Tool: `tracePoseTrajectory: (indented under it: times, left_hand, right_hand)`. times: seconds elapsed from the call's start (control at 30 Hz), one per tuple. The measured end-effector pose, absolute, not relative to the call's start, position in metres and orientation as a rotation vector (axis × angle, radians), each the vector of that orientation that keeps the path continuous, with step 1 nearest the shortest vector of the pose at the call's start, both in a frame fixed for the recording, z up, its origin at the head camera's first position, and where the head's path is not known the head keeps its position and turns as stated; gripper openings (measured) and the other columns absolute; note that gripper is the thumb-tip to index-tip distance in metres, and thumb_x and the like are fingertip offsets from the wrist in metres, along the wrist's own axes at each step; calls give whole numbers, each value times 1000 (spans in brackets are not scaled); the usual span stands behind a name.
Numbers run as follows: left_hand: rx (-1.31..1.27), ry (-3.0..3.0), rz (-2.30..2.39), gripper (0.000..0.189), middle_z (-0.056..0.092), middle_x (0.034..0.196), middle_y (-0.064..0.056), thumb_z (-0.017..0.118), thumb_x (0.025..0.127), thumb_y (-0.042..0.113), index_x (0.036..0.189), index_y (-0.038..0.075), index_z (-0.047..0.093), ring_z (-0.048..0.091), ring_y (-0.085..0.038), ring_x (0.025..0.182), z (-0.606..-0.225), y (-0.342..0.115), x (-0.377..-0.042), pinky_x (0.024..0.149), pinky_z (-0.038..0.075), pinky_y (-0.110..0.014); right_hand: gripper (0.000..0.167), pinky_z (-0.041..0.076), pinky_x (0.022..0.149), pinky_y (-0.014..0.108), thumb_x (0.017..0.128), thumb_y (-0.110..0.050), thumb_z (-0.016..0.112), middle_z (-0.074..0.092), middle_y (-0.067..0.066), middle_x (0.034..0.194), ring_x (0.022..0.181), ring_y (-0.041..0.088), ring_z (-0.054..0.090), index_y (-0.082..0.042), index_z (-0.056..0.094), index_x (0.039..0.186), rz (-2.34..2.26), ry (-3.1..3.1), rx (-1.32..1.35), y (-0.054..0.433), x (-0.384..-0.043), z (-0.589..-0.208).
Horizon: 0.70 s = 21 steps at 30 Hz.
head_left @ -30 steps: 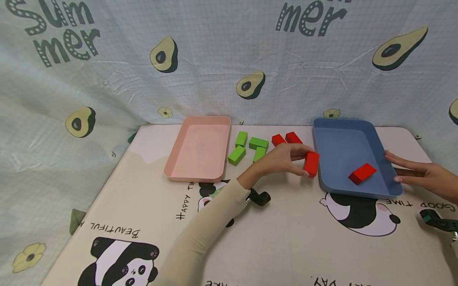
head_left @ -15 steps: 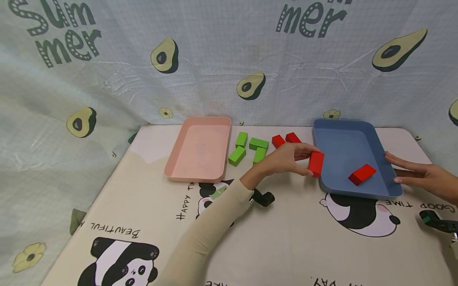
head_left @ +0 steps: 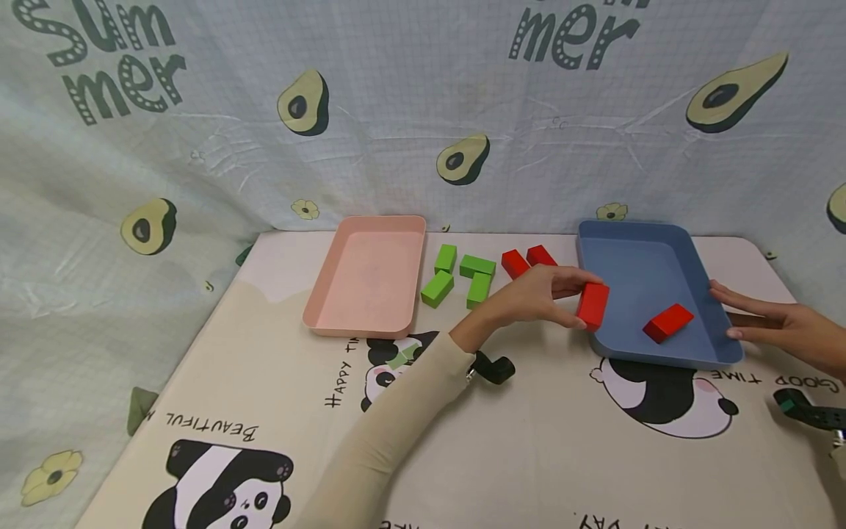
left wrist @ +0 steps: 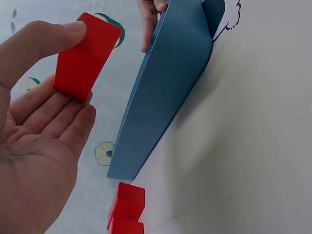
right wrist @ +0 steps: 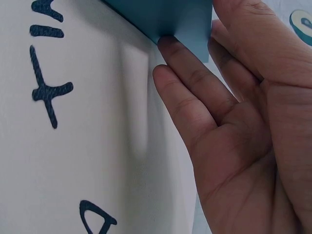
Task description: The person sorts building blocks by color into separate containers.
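My left hand (head_left: 525, 297) pinches a red block (head_left: 593, 306) between thumb and fingers, at the left wall of a blue tray (head_left: 628, 257). In the left wrist view, the thumb lies on one face of this block (left wrist: 85, 58), with fingers behind it. Inside the tray, another red block (head_left: 669, 322) lies tilted near the front. My right hand (head_left: 783, 323) touches the tray's right wall from outside with fairly straight fingers. The right wrist view shows its fingertips (right wrist: 170, 46) against the wall. Behind my left hand lie two more red blocks (head_left: 542, 255).
Several green blocks (head_left: 438, 289) lie beside a pink tray (head_left: 370, 275) on the left. A patterned cloth covers the table (head_left: 529, 441), and an avocado-print sheet (head_left: 383, 147) hangs along the back edge. A black device (head_left: 496, 369) is at my left wrist.
My left hand has moved to the right with its red block, from beside the blue tray to over its left rim. The right hand and the trays stay put.
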<state>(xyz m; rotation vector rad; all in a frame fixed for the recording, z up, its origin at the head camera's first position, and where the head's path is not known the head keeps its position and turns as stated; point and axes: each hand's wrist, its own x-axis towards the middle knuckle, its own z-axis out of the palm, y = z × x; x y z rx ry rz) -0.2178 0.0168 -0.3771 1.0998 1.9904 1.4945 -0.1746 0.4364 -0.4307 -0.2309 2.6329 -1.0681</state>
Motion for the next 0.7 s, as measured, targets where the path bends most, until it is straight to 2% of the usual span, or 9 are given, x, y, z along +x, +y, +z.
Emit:
tracePoseTrajectory:
  times: [0.23, 0.7]
  left_hand:
    - [1088, 1998, 1476, 59, 62, 139, -6, 81, 85, 6, 140, 5, 60, 58, -1, 123, -376, 20, -216, 108, 46, -24]
    - [1067, 1971, 1500, 61, 62, 139, -8, 81, 84, 3, 141, 3, 58, 58, 0, 122, -372, 24, -214, 102, 46, -14]
  right_hand:
    - [80, 14, 99, 85, 102, -31, 64, 3, -39, 152, 132, 70, 25, -28, 14, 163, -1067, 2639, -240, 438, -174, -432]
    - [81, 13, 99, 86, 102, -31, 65, -1, -34, 155, 132, 70, 23, -26, 12, 163, -1063, 2625, -230, 435, -175, -429]
